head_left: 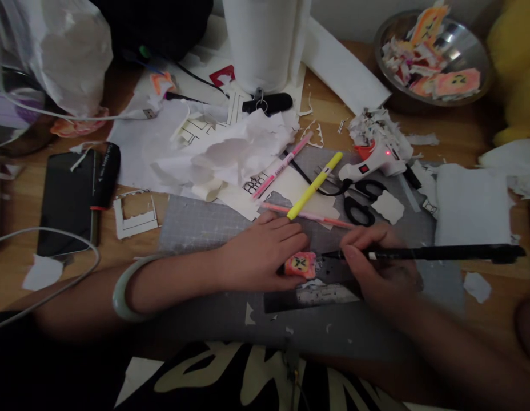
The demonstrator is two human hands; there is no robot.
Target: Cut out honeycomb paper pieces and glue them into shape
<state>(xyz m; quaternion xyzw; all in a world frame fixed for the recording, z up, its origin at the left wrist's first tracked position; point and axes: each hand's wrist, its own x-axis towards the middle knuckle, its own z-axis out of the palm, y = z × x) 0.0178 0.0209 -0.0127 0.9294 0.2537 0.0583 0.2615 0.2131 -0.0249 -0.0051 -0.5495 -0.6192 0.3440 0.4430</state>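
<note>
My left hand [265,251] lies over the grey cutting mat, its thumb and fingers closed around a small pink-and-orange paper piece [302,265] with dark marks on a yellow patch. Part of that piece is hidden under the fingers. In my right hand [380,274], slightly blurred, is a long black pen [453,252], its tip pointing left close to the piece's right edge. Whether the tip touches the piece I cannot tell. Just below both hands lies a ruler [325,294], and above my left fingers rests a yellow highlighter [315,186].
Pink [282,165] and orange [310,214] markers, black-handled scissors [360,208] and a white glue gun [376,164] with a red light lie beyond my hands. A metal bowl [474,45] holds painted pieces. Paper scraps [235,142], a phone [68,200] and a cable [87,245] are leftward.
</note>
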